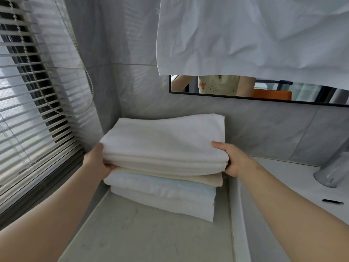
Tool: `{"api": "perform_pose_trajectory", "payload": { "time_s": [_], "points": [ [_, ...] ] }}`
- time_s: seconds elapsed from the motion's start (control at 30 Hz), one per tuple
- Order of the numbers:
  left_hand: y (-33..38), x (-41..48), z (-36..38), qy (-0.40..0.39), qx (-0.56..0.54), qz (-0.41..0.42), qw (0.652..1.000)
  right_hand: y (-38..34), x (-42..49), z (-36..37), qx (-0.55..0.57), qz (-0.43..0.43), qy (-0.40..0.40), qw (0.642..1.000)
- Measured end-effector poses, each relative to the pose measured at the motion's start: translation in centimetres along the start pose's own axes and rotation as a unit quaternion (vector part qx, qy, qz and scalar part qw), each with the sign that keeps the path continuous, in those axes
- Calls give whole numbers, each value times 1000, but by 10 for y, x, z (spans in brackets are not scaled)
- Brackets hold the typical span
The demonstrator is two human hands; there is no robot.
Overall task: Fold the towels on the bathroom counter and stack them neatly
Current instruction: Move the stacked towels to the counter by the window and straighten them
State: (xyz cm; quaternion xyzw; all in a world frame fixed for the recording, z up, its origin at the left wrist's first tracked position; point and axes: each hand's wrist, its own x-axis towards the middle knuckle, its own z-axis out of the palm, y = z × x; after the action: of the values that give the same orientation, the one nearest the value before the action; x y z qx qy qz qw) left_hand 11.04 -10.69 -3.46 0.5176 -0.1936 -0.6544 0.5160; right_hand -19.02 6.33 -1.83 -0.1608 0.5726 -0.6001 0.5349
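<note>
A thick folded white towel (164,142) lies on top of a stack at the back left corner of the counter (141,233). Under it are a folded beige towel (198,179) and folded pale blue-white towels (164,197). My left hand (96,161) grips the white towel's left end, fingers tucked beneath it. At the right end my right hand (232,159) holds the same towel, thumb on top and fingers under. The white towel's near edge overhangs the beige one.
A window with slatted blinds (34,103) and a bead cord runs along the left. A mirror (264,91) hangs on the tiled wall, partly covered by a white sheet (245,35). A sink basin (283,195) and chrome faucet (332,171) lie to the right.
</note>
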Motion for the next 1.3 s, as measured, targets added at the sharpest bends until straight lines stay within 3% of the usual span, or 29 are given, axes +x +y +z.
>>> {"api": "perform_pose_trajectory", "payload": {
  "time_s": [0.5,0.67,1.0,1.3],
  "points": [
    [-4,0,2,22,75,22,997,24,-1,-17,36,23,-11,999],
    [-3,-6,5,48,99,-8,994,20,-11,-21,-59,55,50,995],
    [-8,-16,15,73,69,-19,995,27,-22,-35,-175,95,35,979],
    [-2,-16,9,48,104,-20,993,30,-25,-24,-166,102,28,981]
  ]
}}
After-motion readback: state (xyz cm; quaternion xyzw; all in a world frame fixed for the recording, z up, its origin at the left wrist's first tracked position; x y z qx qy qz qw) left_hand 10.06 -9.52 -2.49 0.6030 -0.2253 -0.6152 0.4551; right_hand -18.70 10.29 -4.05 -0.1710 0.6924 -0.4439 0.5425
